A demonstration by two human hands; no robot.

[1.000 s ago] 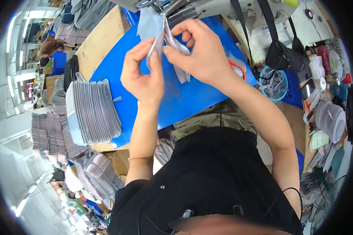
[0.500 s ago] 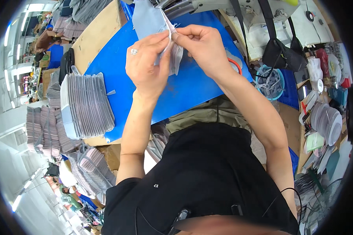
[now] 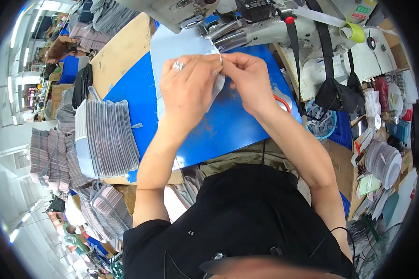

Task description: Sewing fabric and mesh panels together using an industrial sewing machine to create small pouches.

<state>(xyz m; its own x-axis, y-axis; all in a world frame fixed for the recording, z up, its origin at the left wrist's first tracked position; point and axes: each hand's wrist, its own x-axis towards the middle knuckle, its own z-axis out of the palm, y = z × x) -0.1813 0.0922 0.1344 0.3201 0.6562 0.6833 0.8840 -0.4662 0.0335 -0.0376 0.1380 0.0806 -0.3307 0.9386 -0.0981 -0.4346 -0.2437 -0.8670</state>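
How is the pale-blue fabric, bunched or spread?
Mostly spread: the fabric shows a broad, smooth face beyond the left hand. Under that hand, I cannot tell.

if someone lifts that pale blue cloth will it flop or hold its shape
The cloth would probably flop, as it looks thin and lies partly spread on the table. It is likely light, since the left hand and right hand only pinch its edge. It might snag, with its upper end close to the machine.

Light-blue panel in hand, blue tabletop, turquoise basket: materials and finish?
Light-blue panel: probably fabric, matte; thin, softly bent, no sharp highlights.
Blue tabletop: likely plastic or laminate, semi-gloss; soft reflections near its front edge.
Turquoise basket: probably plastic; thin, evenly coloured rim. Gloss unclear.
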